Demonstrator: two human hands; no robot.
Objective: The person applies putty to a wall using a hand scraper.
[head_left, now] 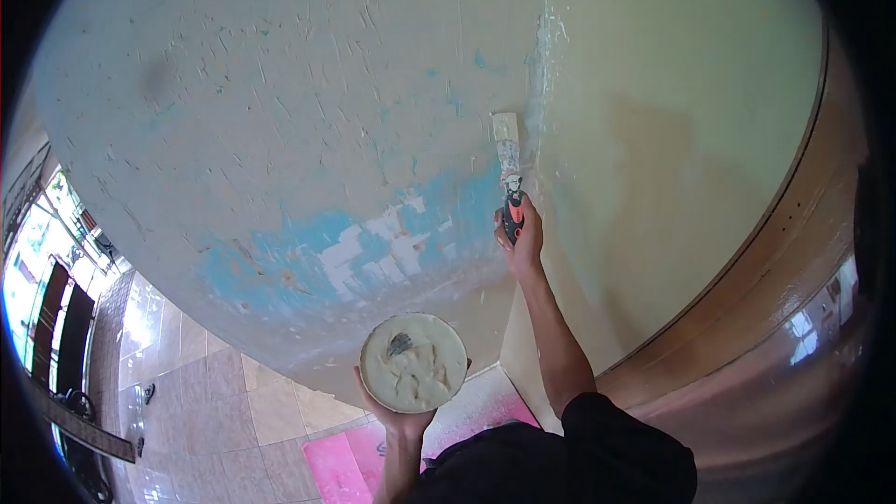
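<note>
I'm facing the outer corner of a wall [280, 112], where the scraped, blue-patched face on my left meets the smoother cream face on my right; the corner edge [541, 56] runs straight up above my blade, with bare wall all around it. A brown door frame [765, 271] borders the cream face further right, and tiled floor [187, 383] with pink sheeting [336, 467] lies below. My left hand [397, 415] cups from underneath a round bowl [413, 362] filled with pale putty, held low near the wall. My right hand [521, 238], arm stretched upward, is wrapped tight around the orange-black handle of a putty knife [509, 163], its blade lying at the corner edge
</note>
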